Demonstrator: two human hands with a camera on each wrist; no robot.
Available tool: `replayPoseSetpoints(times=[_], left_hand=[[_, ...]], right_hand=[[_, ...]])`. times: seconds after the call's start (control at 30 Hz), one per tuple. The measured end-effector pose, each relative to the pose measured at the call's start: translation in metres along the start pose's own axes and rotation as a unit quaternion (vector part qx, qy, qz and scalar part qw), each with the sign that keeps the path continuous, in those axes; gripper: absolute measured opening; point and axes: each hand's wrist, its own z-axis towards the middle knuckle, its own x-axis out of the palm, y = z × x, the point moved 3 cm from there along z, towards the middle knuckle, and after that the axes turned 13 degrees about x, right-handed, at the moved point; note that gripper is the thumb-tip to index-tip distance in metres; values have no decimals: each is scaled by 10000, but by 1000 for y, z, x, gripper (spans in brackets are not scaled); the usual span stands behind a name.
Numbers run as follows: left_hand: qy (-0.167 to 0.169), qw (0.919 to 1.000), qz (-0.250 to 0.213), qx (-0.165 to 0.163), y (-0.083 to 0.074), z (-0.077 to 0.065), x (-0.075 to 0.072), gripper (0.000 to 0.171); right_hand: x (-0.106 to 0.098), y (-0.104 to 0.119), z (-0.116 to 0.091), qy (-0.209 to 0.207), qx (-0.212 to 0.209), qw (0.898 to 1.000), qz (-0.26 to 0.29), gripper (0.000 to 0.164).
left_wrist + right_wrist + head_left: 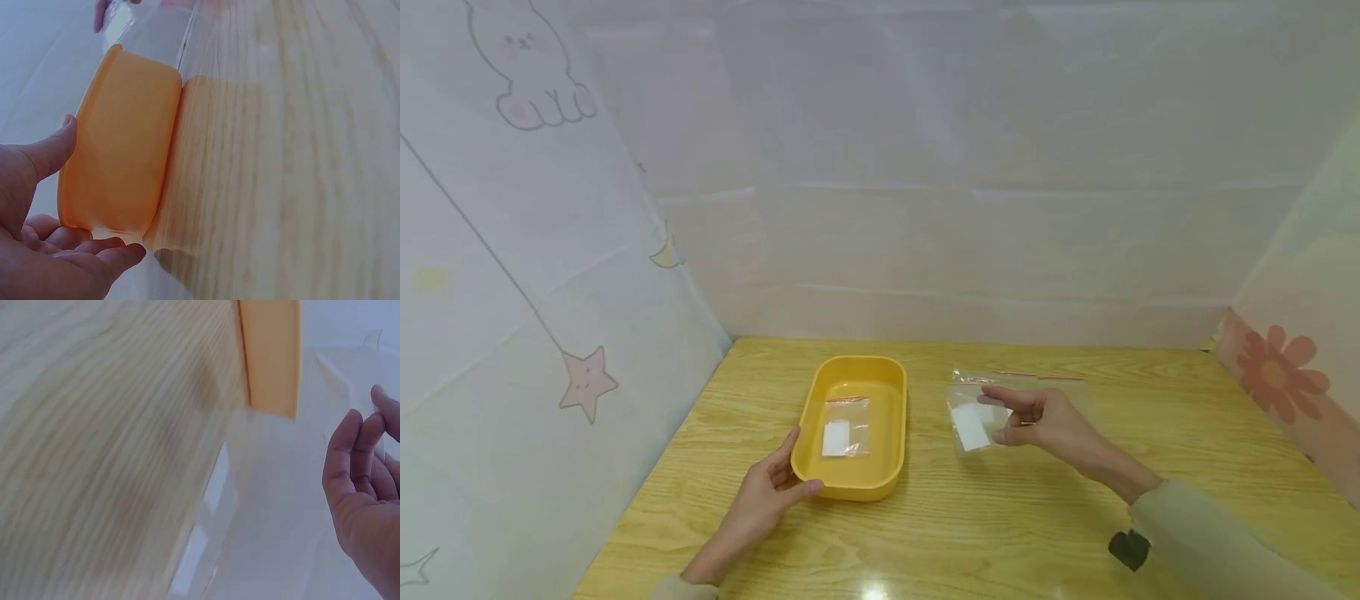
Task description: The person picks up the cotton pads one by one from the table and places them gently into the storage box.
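Note:
A yellow plastic bin [850, 490] stands on the wooden table, holding a small clear zip bag [859, 429] with a white piece inside. My left hand [760, 497] grips the bin's near left corner; in the left wrist view the thumb [56, 147] lies at the rim and the fingers curl at the corner. To the right of the bin, my right hand [1048, 423] pinches a clear zip bag [958, 400], its white piece [972, 429] tilted beside the thumb. More clear bags with red seal lines [1060, 378] lie behind and partly under that hand.
The wooden table [925, 542] meets a pale cloth wall [962, 267] at the back, with printed cloth walls on both sides. In the right wrist view, bags with white pieces [215, 481] lie flat on the table below my right hand.

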Motion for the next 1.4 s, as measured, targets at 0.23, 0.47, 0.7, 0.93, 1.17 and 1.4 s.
replayPoseSetpoints(times=[0.23,0.47,0.7,0.93,1.17,1.4], left_hand=[[4,10000,98,-14,1,1,1,89],[122,9999,52,-29,-2,1,1,91],[40,10000,9,-53,-2,1,1,90],[23,10000,22,-81,-1,3,1,89],[173,9998,-95,-42,-1,2,0,90],[152,9998,-94,-14,-1,2,1,90]], right_hand=[[32,26,27,-22,-272,9996,-2,68],[66,50,48,164,-237,9990,347,66],[99,69,71,142,9,9991,399,66],[127,76,91,6,278,9989,388,65],[152,75,104,-206,576,9966,555,66],[171,70,111,-368,856,9933,679,54]])
